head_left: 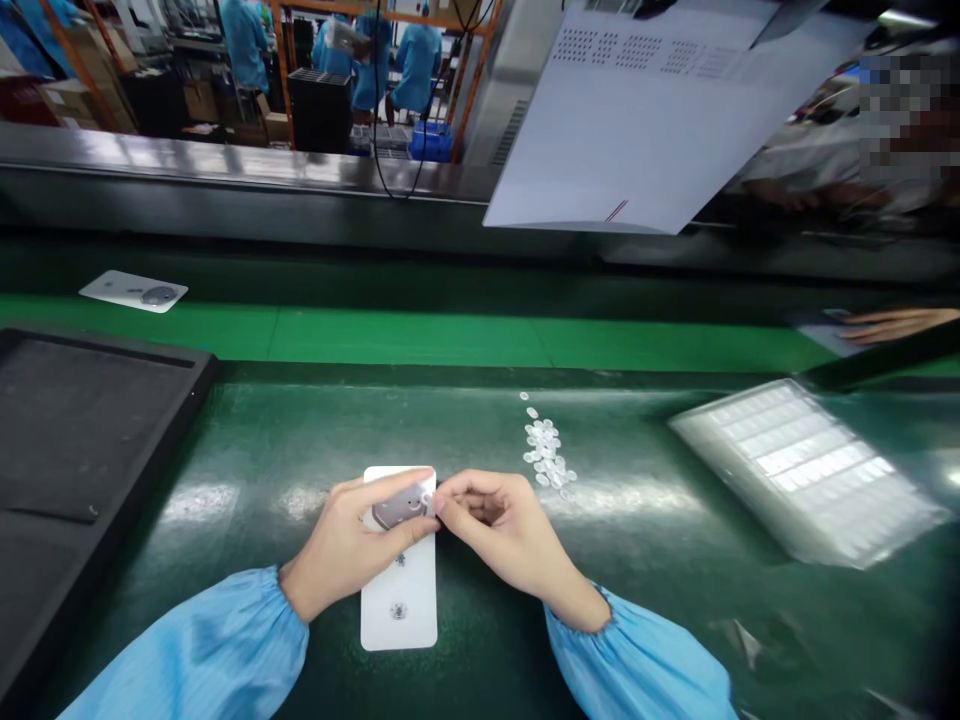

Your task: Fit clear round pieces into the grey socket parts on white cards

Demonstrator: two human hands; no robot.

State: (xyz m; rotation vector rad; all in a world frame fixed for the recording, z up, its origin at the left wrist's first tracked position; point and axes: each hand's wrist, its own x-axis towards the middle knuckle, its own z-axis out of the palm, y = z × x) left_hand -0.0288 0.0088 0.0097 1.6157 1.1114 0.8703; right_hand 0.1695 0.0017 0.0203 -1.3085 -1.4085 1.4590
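A white rectangular panel (416, 635) with rounded corners lies lengthwise on the green work surface. It bears small dark printed or cut marks on its lower half. Over its upper end, my left hand (356, 535) grips a shiny grey plate (397, 508) between thumb and fingers. My right hand (499, 525) is closed in a pinch at the plate's right edge. A small pale round bit shows at those fingertips and looks like a clear disc, though the fingers partly cover it. Several loose clear discs (550, 455) lie scattered just beyond my right hand.
A black tray (105, 430) stands at the left. At the right lies a clear-wrapped pack (810, 465) with rows of pale pieces. Another panel (135, 291) rests on the green belt (405, 335). A co-worker's hand (900, 325) is at far right; a white sheet (600, 150) hangs above.
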